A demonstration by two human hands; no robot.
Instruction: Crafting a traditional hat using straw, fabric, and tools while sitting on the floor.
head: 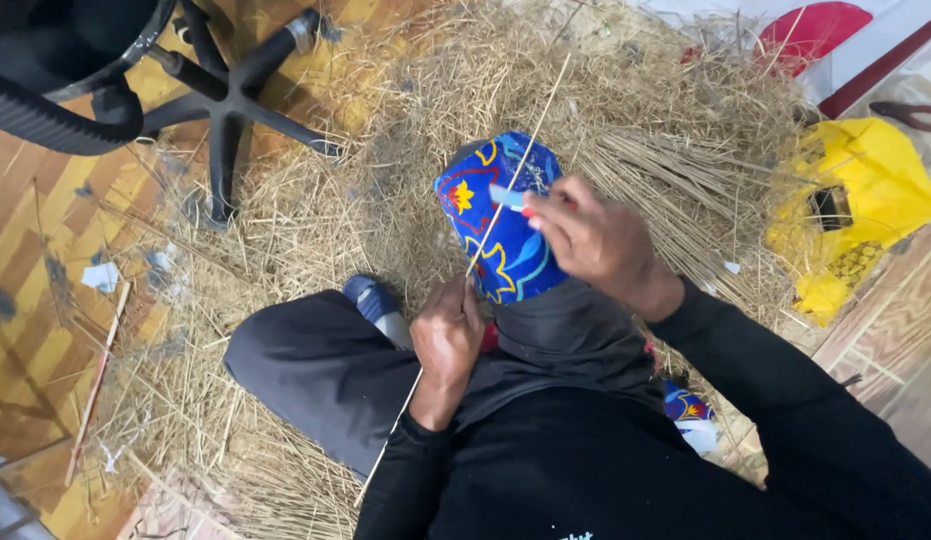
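Straw pile (626,110) over the wooden floor (46,230). Left hand (446,335) fingers clamped round a thin stalk (521,165); right hand (596,240) pinches a small blade (507,197) against it.

Left hand (447,335) fisted, low near lap; right hand (596,240) raised, fingers pinched, black sleeves.

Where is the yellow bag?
In the head view, the yellow bag lies at the right edge, on the floor beside the straw pile, past the right hand.
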